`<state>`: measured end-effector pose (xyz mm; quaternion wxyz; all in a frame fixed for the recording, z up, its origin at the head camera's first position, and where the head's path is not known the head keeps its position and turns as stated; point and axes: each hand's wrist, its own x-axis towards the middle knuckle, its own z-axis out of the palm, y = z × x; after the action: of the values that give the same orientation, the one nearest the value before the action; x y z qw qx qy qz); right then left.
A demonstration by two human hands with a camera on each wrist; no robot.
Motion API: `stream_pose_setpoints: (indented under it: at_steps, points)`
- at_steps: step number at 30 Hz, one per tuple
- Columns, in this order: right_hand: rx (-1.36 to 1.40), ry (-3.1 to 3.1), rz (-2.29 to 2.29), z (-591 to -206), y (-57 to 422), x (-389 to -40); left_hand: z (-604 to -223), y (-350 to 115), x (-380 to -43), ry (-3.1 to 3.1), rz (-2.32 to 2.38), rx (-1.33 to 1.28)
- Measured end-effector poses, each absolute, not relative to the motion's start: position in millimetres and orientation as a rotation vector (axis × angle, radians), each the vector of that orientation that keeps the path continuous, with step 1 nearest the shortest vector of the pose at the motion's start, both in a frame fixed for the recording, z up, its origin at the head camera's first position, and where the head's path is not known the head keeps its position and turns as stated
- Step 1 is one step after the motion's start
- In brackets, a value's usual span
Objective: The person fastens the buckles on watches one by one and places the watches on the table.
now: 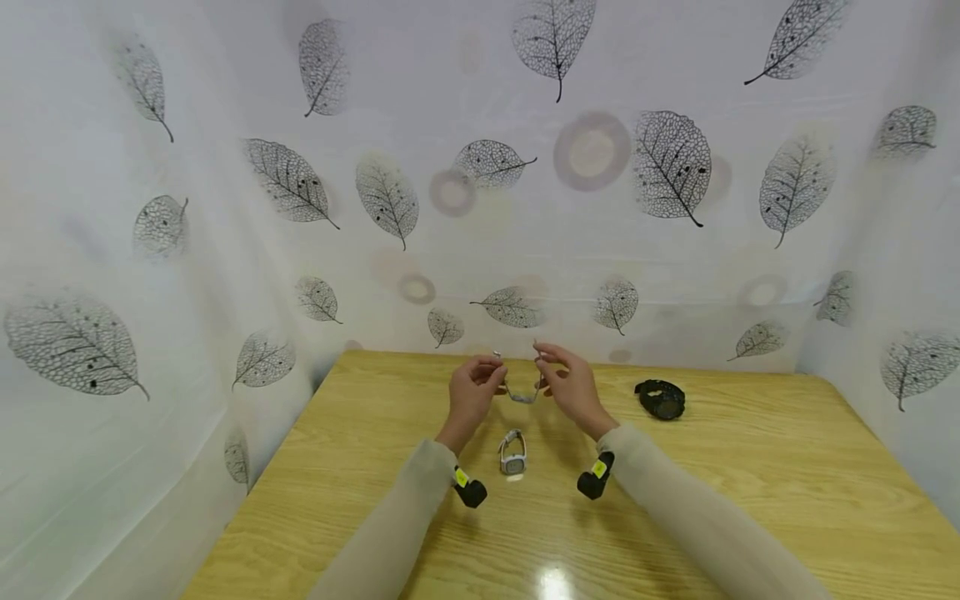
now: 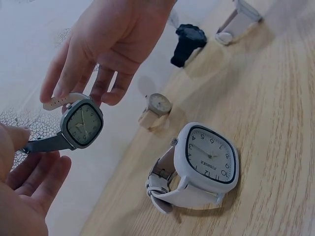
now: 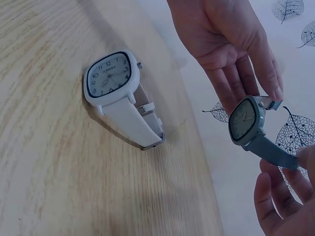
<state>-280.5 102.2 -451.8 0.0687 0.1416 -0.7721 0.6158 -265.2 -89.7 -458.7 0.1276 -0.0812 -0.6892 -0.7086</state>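
Between my two hands hangs a watch with a grey-green strap and a square rounded face, its strap unfastened. My left hand pinches the buckle end of the strap. The holed end is between the thumb and fingers of my right hand. In the right wrist view, the dial of this watch faces the table side. Below the hands, a white watch stands on the table with its strap buckled into a loop; its numbered face shows large in the left wrist view.
A black watch lies on the wooden table to the right. The left wrist view also shows a small beige watch and another pale watch. A leaf-patterned curtain hangs behind the far edge.
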Motion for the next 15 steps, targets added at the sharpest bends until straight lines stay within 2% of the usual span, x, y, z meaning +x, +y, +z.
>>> stream_pose_setpoints:
  at_steps: [15]
  points:
    - [0.475,-2.38,1.827,-453.4,100.4,-268.5,-460.4,-95.7,-264.7,-1.95,-2.264,-0.17]
